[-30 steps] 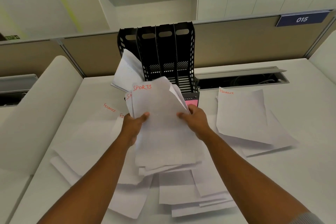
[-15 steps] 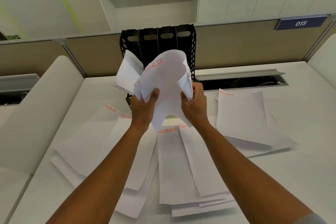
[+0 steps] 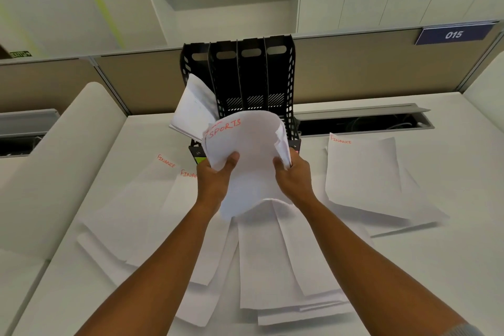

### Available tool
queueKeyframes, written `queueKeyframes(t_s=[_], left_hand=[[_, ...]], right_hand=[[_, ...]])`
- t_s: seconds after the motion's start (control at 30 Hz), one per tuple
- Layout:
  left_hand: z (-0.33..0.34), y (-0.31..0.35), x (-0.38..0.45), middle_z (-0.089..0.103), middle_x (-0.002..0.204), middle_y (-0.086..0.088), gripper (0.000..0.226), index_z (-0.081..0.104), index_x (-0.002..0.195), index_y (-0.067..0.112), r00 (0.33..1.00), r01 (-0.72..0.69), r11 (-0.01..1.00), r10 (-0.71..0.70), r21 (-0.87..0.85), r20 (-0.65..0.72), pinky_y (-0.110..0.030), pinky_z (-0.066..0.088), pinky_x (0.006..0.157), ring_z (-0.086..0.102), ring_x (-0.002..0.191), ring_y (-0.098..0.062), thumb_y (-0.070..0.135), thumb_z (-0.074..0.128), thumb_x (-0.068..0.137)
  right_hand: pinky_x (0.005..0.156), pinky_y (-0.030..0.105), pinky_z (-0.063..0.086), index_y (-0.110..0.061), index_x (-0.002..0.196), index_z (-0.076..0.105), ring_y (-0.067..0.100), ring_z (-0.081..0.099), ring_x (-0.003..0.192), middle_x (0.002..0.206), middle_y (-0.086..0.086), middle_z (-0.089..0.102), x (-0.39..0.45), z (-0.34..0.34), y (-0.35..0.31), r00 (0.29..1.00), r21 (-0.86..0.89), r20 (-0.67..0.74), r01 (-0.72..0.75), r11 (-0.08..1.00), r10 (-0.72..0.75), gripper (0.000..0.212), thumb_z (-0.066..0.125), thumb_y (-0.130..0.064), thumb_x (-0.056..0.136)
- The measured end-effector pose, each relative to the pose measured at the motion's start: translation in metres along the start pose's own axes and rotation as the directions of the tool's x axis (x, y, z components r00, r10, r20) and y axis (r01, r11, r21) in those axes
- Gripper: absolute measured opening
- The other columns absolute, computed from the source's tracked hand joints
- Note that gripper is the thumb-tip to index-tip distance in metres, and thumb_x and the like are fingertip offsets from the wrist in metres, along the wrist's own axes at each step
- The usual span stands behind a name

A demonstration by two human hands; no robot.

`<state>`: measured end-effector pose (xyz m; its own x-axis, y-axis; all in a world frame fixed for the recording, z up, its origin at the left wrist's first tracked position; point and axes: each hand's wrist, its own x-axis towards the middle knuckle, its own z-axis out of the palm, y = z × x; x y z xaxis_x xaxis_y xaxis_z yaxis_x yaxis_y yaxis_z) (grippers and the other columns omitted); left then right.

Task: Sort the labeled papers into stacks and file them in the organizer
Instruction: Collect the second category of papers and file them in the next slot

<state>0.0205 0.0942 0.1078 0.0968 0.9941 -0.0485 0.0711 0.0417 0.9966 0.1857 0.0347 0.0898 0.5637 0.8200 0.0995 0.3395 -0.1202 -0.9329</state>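
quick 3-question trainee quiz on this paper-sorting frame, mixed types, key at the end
1. True or false: both the left hand and the right hand grip the SPORTS stack.
2. How many slots of the black organizer already hold papers? A) none B) one C) all four
3. Fill in: the loose sheets on the desk that show a label read ____.

Key
1. True: each hand holds one side, bowing the stack upward.
2. B: only the leftmost slot holds filed papers; the other three look empty.
3. FINANCE, in red at the top corners.
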Motion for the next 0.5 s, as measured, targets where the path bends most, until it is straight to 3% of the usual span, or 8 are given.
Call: queueKeyframes(t_s=[0.1,0.23,0.4,0.5], left_hand=[[0.001,0.006,0.001,0.067,0.11,-0.001,0.063,0.053,0.126,0.03,0.999,-0.032,0.999,0.032,-0.011,-0.014,-0.034,0.06,0.076,0.066,0.096,-0.026,0.051,0.074,0.071],[0.001,0.011,0.001,0.065,0.105,0.007,0.046,0.057,0.11,0.04,0.996,-0.054,0.996,0.048,-0.077,-0.08,-0.024,0.06,0.071,0.065,0.099,-0.023,0.053,0.074,0.07],[0.002,0.026,0.001,0.072,0.102,0.002,0.038,0.065,0.104,0.032,0.988,-0.063,0.975,0.031,-0.215,-0.148,-0.034,0.061,0.075,0.071,0.096,-0.021,0.06,0.066,0.078],[0.005,0.037,0.003,0.07,0.111,-0.012,0.046,0.065,0.112,0.02,0.982,-0.091,0.954,0.038,-0.286,-0.184,-0.044,0.059,0.083,0.068,0.102,-0.028,0.058,0.055,0.087]], right_hand=[[0.078,0.026,0.052,-0.012,0.118,0.055,0.013,0.059,0.087,0.101,-0.001,0.061,0.002,0.0,-0.006,1.0,0.03,0.024,0.016,0.999,-0.016,0.035,0.062,-0.03,0.089],[0.077,0.021,0.049,-0.012,0.114,0.058,0.01,0.057,0.082,0.096,-0.004,0.06,0.0,-0.001,-0.003,0.998,0.016,0.05,0.022,1.0,-0.023,0.034,0.062,-0.034,0.088],[0.07,0.013,0.047,-0.012,0.109,0.059,0.003,0.055,0.07,0.09,-0.003,0.06,-0.003,-0.001,-0.002,0.999,0.029,0.041,0.003,1.0,-0.004,0.031,0.06,-0.035,0.088],[0.074,0.021,0.051,-0.01,0.111,0.058,0.007,0.056,0.072,0.091,-0.002,0.06,-0.002,-0.001,-0.004,0.998,0.029,0.056,-0.005,1.0,0.004,0.033,0.06,-0.035,0.089]])
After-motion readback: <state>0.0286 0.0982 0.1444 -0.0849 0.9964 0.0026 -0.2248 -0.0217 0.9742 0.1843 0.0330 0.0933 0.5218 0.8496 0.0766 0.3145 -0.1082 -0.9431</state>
